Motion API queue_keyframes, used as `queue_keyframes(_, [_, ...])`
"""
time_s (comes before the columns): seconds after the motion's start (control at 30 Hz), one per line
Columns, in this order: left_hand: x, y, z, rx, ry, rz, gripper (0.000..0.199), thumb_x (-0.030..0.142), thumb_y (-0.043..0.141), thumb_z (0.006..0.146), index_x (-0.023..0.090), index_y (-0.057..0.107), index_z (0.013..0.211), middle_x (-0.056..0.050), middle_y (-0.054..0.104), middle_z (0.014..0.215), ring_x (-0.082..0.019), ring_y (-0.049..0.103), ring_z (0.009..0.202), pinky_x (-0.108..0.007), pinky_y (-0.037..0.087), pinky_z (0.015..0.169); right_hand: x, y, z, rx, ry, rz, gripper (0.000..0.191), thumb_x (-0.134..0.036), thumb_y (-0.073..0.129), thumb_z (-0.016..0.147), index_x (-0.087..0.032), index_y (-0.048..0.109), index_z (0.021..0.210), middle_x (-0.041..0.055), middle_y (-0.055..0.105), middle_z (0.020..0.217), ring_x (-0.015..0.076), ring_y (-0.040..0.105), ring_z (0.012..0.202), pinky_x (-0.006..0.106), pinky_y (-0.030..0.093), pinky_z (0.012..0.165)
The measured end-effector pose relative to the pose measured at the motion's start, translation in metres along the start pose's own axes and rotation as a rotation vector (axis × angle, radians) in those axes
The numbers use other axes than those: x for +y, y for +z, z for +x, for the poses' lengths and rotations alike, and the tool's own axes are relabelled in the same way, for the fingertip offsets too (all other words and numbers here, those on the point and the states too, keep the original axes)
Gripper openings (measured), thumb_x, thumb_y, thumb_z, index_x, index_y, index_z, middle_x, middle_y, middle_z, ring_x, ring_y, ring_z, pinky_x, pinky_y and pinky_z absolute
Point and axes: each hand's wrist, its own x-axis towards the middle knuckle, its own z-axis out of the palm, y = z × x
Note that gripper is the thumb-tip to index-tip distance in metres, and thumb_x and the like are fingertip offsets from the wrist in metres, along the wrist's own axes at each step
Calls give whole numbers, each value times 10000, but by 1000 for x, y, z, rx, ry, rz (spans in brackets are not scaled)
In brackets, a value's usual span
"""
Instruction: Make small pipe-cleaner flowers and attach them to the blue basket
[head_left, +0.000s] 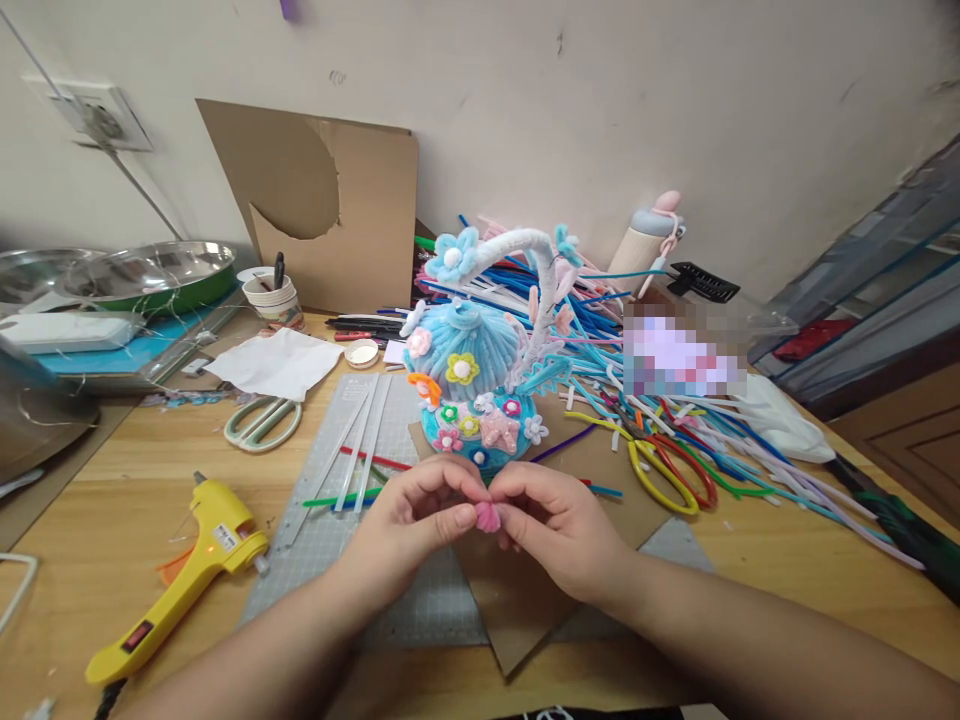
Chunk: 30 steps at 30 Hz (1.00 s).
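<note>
Between the fingertips of my left hand (431,510) and my right hand (559,525) is a small pink fuzzy piece (487,516), which looks like bent pipe cleaner. Both hands pinch it, thumbs and forefingers almost meeting. Just behind them stands a blue fuzzy house-like craft (480,345) with a ribbed domed top, covered in small coloured flowers. A white curved stem (544,270) with a blue flower (452,255) arches over it. Brown cardboard (510,610) lies under my hands, on a grey cutting mat (300,545).
A yellow glue gun (199,560) and green-handled scissors (264,424) lie at left, near clear glue sticks (371,440). Yellow-handled pliers (660,475) and many loose pipe cleaners (592,340) spread to the right. A cut cardboard sheet (375,210) leans on the wall, and a bottle (645,240) stands behind.
</note>
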Motion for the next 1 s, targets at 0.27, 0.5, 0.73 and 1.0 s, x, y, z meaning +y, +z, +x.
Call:
queue_keyframes(0.27, [-1, -3, -1, -38, -50, -60, 90, 230, 634, 820, 159, 682, 792, -28, 586, 799, -143, 538, 769, -268, 402, 737, -4, -1, 0, -85, -133, -36, 104, -154, 545, 891, -185, 637, 854, -21, 550, 701, 79, 531, 608, 200, 434, 576])
queue_keyframes(0.5, [5, 9, -3, 124, -2, 199, 106, 272, 647, 822, 167, 633, 832, -16, 590, 798, -132, 538, 751, -257, 413, 694, -3, -1, 0, 7, -105, -114, 90, -164, 567, 875, -185, 635, 821, -7, 590, 727, 100, 548, 664, 217, 442, 621])
queue_keyframes(0.73, [2, 6, 0, 44, -68, 17, 147, 283, 655, 818, 152, 614, 765, 5, 592, 704, -105, 534, 682, -234, 414, 675, -5, 1, 0, 37, -42, -117, 67, -195, 563, 872, -182, 607, 823, -6, 606, 729, 104, 555, 648, 219, 444, 601])
queue_keyframes(1.0, [3, 8, 1, 11, -190, -110, 230, 320, 720, 759, 142, 587, 698, 14, 606, 614, -96, 527, 594, -221, 403, 617, -10, 3, -1, -23, -76, -129, 97, -193, 541, 883, -183, 613, 819, 18, 636, 770, 122, 582, 694, 241, 466, 637])
